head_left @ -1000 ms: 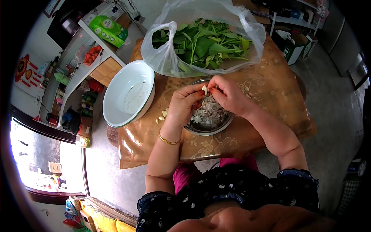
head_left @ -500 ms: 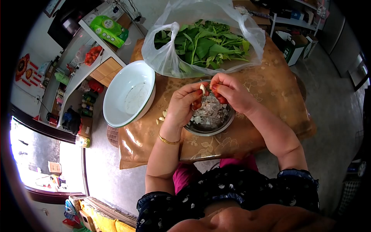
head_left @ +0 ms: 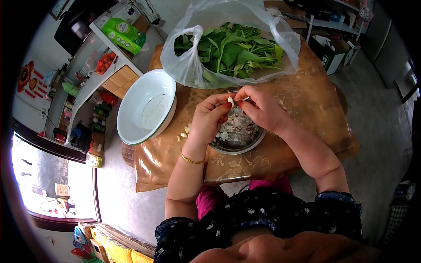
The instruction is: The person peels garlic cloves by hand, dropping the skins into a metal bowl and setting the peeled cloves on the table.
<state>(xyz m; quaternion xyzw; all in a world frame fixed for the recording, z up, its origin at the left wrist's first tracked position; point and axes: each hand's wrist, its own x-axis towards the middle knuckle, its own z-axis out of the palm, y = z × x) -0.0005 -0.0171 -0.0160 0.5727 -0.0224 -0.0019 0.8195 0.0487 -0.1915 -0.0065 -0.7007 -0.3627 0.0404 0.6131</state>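
Observation:
Over a metal bowl (head_left: 239, 151) full of papery garlic skins (head_left: 237, 128), my left hand (head_left: 208, 115) pinches a white garlic clove (head_left: 231, 101) between thumb and fingers. My right hand (head_left: 259, 108) comes in from the other side, its thumb and fingertips closed at the clove's edge. Whether a bit of skin is between those right fingertips is too small to make out. A few peeled garlic cloves (head_left: 184, 133) lie on the tablecloth just left of my left wrist, partly hidden by it.
A white enamel basin (head_left: 130, 111) stands to the left on the brown tablecloth (head_left: 315, 114). Behind the bowl, an open plastic bag (head_left: 184, 65) holds leafy greens (head_left: 237, 50). A white shelf unit (head_left: 103, 81) is beyond the table's left side, and cartons (head_left: 335, 52) stand at the back right.
My right hand has shifted slightly left, and its fingertips now meet the clove in my left hand. The left hand has barely moved.

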